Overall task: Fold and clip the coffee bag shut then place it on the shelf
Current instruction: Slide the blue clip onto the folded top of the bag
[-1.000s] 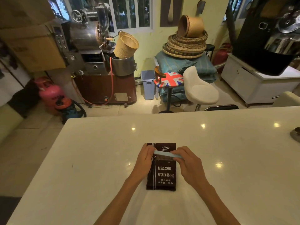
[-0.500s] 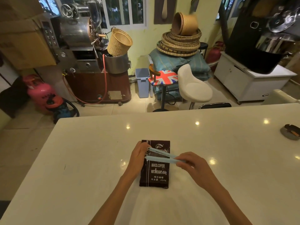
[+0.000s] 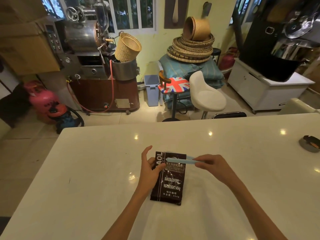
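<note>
Right hand point(image 3: 213, 166) fingers pinch the blue clip point(image 3: 180, 160) over the coffee bag point(image 3: 170, 181) (flat on the bench point(image 3: 86, 170)); left hand point(image 3: 149, 168) fingers spread, steadying its edge.

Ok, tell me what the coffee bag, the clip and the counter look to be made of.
Coffee bag: dark glossy film, probably foil-lined plastic; it crinkles and throws small glints. Clip, pinched in the right hand: pale blue, matte, likely moulded plastic. Counter: white, polished, stone or a solid-surface look-alike; it mirrors the ceiling lights as sharp spots. The left hand steadies the bag's edge.
</note>
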Demonstrator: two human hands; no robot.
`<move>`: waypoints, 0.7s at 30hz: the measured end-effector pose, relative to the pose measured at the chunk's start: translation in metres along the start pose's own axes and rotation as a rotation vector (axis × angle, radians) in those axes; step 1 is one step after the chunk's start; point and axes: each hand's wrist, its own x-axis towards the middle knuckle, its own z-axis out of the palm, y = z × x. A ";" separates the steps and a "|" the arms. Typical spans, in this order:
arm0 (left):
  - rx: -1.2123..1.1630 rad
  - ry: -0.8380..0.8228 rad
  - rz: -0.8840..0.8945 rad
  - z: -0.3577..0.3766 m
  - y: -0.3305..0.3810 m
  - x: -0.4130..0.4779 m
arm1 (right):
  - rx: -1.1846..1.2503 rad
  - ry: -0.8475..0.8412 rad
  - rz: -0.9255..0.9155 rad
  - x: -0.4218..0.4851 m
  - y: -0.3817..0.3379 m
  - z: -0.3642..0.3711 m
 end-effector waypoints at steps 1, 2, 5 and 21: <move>-0.005 0.012 -0.009 0.000 0.000 0.000 | 0.033 0.001 -0.003 0.003 -0.002 0.008; -0.010 0.022 -0.012 0.001 -0.001 0.000 | 0.067 0.011 -0.006 0.005 -0.004 0.015; -0.031 0.054 -0.026 0.001 -0.003 0.000 | 0.136 0.048 -0.027 0.011 -0.009 0.029; 0.082 0.082 -0.016 0.005 -0.006 0.016 | 0.157 0.119 0.012 0.031 -0.010 0.058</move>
